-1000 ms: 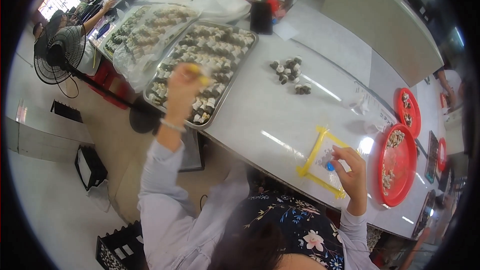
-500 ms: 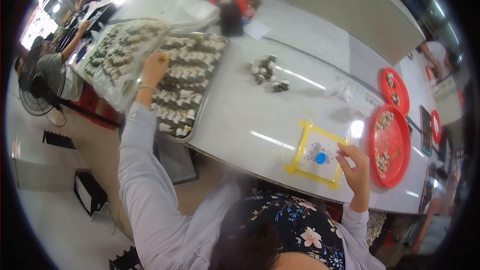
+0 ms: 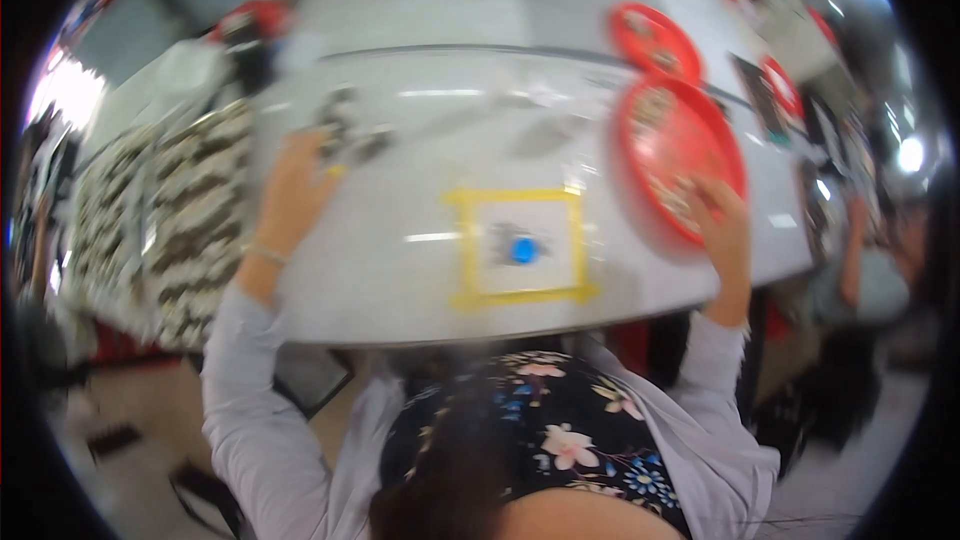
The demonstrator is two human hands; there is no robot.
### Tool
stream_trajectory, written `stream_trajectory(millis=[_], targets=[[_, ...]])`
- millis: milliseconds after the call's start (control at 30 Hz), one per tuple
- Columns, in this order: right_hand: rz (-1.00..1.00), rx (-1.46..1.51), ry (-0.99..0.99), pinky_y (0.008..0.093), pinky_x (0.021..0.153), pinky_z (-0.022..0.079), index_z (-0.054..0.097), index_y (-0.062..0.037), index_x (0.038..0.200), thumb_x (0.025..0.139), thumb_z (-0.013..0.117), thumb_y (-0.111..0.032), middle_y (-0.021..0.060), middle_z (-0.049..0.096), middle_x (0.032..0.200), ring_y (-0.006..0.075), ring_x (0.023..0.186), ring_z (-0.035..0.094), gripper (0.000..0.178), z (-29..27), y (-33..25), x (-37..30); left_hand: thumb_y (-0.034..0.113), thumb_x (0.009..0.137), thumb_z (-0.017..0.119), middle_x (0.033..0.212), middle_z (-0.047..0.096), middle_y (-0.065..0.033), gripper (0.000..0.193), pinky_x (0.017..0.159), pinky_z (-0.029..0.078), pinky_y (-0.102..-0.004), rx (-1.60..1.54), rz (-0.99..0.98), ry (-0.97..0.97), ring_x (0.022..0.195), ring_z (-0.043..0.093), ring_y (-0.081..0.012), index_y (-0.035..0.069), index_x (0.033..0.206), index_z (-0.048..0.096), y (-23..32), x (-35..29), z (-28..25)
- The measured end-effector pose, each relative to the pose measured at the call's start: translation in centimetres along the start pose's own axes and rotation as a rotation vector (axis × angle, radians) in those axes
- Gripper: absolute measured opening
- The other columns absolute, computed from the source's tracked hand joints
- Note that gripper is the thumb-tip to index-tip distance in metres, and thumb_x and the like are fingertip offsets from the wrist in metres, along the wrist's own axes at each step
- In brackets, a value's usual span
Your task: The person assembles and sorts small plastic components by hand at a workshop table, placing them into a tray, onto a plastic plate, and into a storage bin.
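Note:
My left hand [image 3: 288, 195] reaches over the table beside a small pile of dark-and-white pieces [image 3: 343, 115]. Something yellow shows at its thumb, and motion smears its fingers. At the near rim of a large red round tray [image 3: 722, 155], my right hand [image 3: 727, 230] has its fingers bent together over small pale pieces [image 3: 672, 202]. What lies between those fingertips is too small to tell. Between my hands, a white square sheet [image 3: 553, 225] is framed by yellow tape [image 3: 468, 245]. A blue round cap [image 3: 523, 250] sits on it, with small grey bits around.
At the left are trays of pale-and-dark pieces in rows [image 3: 200, 190]. A smaller red tray [image 3: 640, 30] touches the large one at the back. Clear plastic [image 3: 548, 95] lies behind the taped sheet. Other people [image 3: 865, 270] work at the right.
My view has swung right. My left hand has left the tray of rows for the small pile. My right hand has moved from beside the taped sheet to the large red tray.

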State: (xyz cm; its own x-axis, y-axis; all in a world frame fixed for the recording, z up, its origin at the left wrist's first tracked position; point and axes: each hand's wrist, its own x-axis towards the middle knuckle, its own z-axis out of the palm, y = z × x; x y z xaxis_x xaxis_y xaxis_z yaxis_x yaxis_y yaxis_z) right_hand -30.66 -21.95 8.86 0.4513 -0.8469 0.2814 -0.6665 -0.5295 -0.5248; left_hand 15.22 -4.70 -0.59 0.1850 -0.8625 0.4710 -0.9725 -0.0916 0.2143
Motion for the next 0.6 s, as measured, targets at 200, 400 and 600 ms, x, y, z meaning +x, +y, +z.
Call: stream_trajectory(millis=[200, 400, 600], targets=[[0.18, -0.233, 0.076, 0.0286, 0.07, 0.047, 0.06, -0.0005, 0.102, 0.076, 0.061, -0.006, 0.0122, 0.064, 0.087, 0.0198, 0.078, 0.061, 0.027, -5.5, 10.0, -1.0, 0.002, 0.076, 0.049, 0.09, 0.053, -0.0203, 0.028, 0.074, 0.042, -0.0403, -0.027, 0.05, -0.125, 0.082, 0.052, -0.0348, -0.001, 0.104, 0.05, 0.2, 1.3, 2.0], [0.155, -0.065, -0.025, 0.0331, 0.068, 0.048, 0.061, 0.0021, 0.095, 0.076, 0.062, -0.012, 0.0172, 0.063, 0.08, 0.026, 0.075, 0.062, 0.023, -2.2, 10.4, 1.2, 0.015, 0.092, 0.042, 0.063, 0.048, -0.0003, 0.019, 0.046, 0.036, -0.0208, -0.821, -0.636, -0.162, 0.053, 0.043, -0.0064, 0.006, 0.103, 0.054, 4.8, -1.2, -0.1], [0.049, -0.138, -0.204, 0.034, 0.064, 0.048, 0.06, -0.0016, 0.091, 0.079, 0.06, -0.013, 0.013, 0.062, 0.081, 0.0243, 0.072, 0.06, 0.017, 1.0, 13.8, 4.3, 0.032, 0.095, 0.035, 0.067, 0.049, 0.0002, 0.033, 0.051, 0.039, -0.0192, -1.442, -0.853, -0.241, 0.056, 0.044, -0.0061, 0.008, 0.109, 0.052, 13.8, -3.3, -1.5]])
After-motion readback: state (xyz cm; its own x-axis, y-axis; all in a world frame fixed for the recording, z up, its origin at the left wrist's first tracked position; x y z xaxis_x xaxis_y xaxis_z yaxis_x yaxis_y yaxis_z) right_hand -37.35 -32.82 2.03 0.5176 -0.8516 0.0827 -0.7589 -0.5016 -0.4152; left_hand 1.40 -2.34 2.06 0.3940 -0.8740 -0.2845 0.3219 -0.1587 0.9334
